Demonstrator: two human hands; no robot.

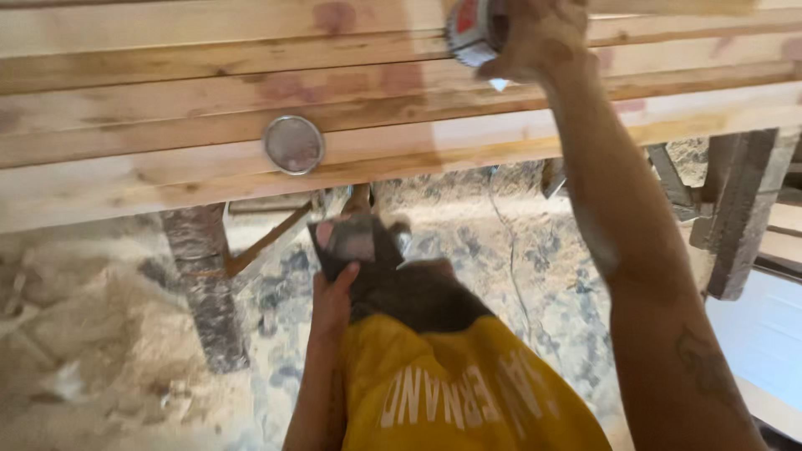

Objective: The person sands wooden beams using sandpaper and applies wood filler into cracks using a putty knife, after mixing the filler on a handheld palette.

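My right hand (539,42) reaches out over a stack of pale wooden boards (167,92) and is closed around a round white and red tape measure (469,32), whose bottom edge rests on the boards. My left hand (332,294) is low by my hip and grips a fold of dark grey fabric (359,242) at my trousers, below my yellow shirt (451,392). Whether this fabric is a pocket or a loose cloth is unclear.
A round metal lid (294,144) lies on the near boards. The boards rest on rough trestles with legs at left (205,284) and right (743,217). Sawdust covers the cracked floor (92,317). A white panel (760,334) lies at the right edge.
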